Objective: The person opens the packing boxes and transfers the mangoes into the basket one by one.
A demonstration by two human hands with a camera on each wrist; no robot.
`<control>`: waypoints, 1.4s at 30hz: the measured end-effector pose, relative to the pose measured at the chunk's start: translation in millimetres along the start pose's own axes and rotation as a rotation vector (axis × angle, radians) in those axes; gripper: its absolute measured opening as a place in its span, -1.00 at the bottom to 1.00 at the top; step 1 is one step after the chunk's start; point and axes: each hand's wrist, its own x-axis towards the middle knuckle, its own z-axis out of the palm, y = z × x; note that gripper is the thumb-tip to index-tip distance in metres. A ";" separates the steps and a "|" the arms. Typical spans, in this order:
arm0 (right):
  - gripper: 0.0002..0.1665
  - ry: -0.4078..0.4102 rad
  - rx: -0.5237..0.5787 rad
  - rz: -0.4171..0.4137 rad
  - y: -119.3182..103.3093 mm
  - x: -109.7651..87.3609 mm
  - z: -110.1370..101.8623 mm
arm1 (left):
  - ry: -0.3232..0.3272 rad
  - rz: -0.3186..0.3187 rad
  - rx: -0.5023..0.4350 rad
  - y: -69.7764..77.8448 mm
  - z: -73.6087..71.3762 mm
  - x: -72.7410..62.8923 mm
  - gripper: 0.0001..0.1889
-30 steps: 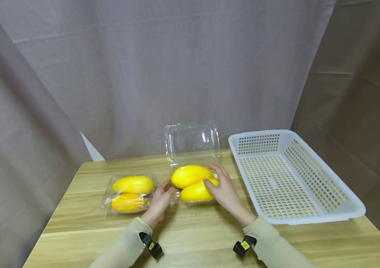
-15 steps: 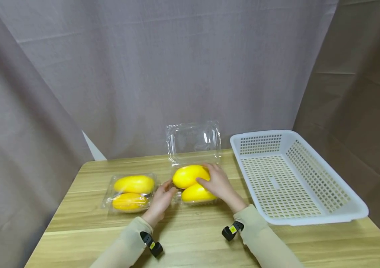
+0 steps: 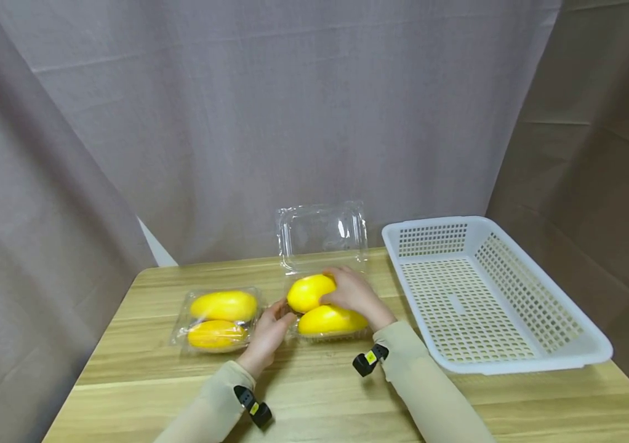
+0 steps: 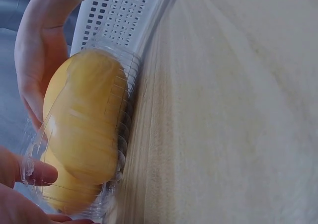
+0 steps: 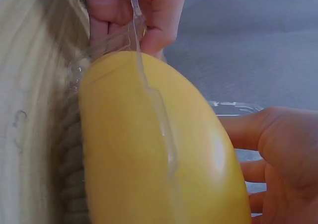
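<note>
My left hand point(image 3: 267, 332) pinches the left rim of a clear plastic clamshell box point(image 3: 320, 234), whose lid stands raised at the back. Its thumb lies over the rim in the left wrist view. Two yellow mangoes sit in the base. My right hand point(image 3: 352, 292) grips the rear mango point(image 3: 306, 293) from its right end, fingers behind and thumb in front, covering that end. The front mango point(image 3: 331, 320) lies lengthwise along the near side and fills much of the right wrist view point(image 5: 149, 149). Part of the box's base is hidden under the fruit.
To the left, a second clear box point(image 3: 179, 335) with its lid down holds two more yellow mangoes point(image 3: 223, 306). A large white perforated basket point(image 3: 420, 307) stands at the right. Behind the wooden table point(image 3: 314, 394) hangs a grey curtain point(image 3: 314, 123).
My right hand has shifted left and back from the right ends of the mangoes onto the rear one. The front mango now lies more level and uncovered. The left hand stays at the rim.
</note>
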 end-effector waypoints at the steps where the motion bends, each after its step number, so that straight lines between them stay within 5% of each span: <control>1: -0.15 -0.015 -0.006 0.000 -0.8 1.9 0.1 | 0.000 0.000 -0.003 0.2 0.2 -0.6 -0.35; 11: -0.08 -0.130 -0.080 0.021 -9.6 17.3 -5.5 | -0.067 0.041 -0.018 -1.8 -3.0 -2.1 -0.31; 18: -0.16 -0.195 -0.139 0.031 -19.0 23.3 -11.9 | -0.048 0.042 0.006 -5.4 -1.8 0.4 -0.30; 28: -0.27 -0.229 -0.234 -0.005 -26.0 29.4 -12.9 | -0.042 0.052 -0.025 -7.7 -0.3 -1.3 -0.32; 42: -0.03 -0.234 -0.312 -0.060 -26.9 30.1 -8.8 | -0.010 0.060 -0.003 -13.7 1.0 -2.2 -0.34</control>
